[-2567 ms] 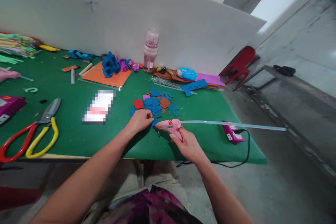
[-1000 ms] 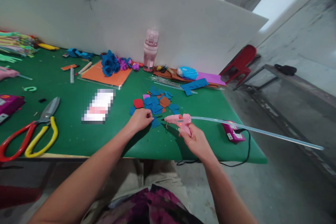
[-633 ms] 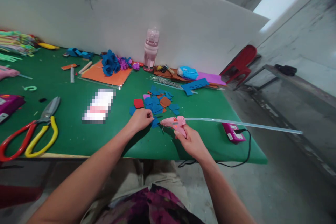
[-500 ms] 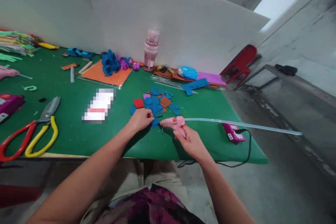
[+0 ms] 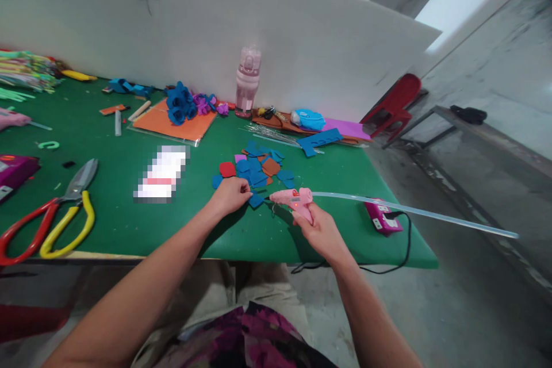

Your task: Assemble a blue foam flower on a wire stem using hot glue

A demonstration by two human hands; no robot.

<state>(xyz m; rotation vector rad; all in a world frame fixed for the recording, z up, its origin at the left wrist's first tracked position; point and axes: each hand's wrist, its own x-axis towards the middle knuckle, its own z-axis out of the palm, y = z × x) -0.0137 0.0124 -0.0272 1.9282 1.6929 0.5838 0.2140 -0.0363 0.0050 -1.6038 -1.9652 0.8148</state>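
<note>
Head view, read left to right. Red-and-yellow shears [image 5: 52, 215] lie at 9 o'clock on the green tabletop [image 5: 129, 224]; no hand is near them. At centre, the left hand [image 5: 230, 195] rests on the tabletop with its fingers [image 5: 246, 191] pinched closed on a blue foam petal [image 5: 256, 200], pressing it flat. Loose cut foam pieces [image 5: 256, 168], blue, red, orange and pink, lie just beyond at 12 o'clock; these are not yet assembled. Finished blue foam roses [image 5: 179, 104] sit at 11 o'clock on an orange sheet [image 5: 172, 122], near a pink bottle [image 5: 247, 81].

The right hand [image 5: 321, 233] is wrapped closed around the grip of a pink glue gun [image 5: 292, 198]. Its nozzle points at the petal, close to its edge but apparently apart from it. A long clear glue stick [image 5: 409, 213] projects from the rear toward 3 o'clock.

Judged progress: several roses done; the held petal is at the gluing stage, and the loose pile is left to do.
</note>
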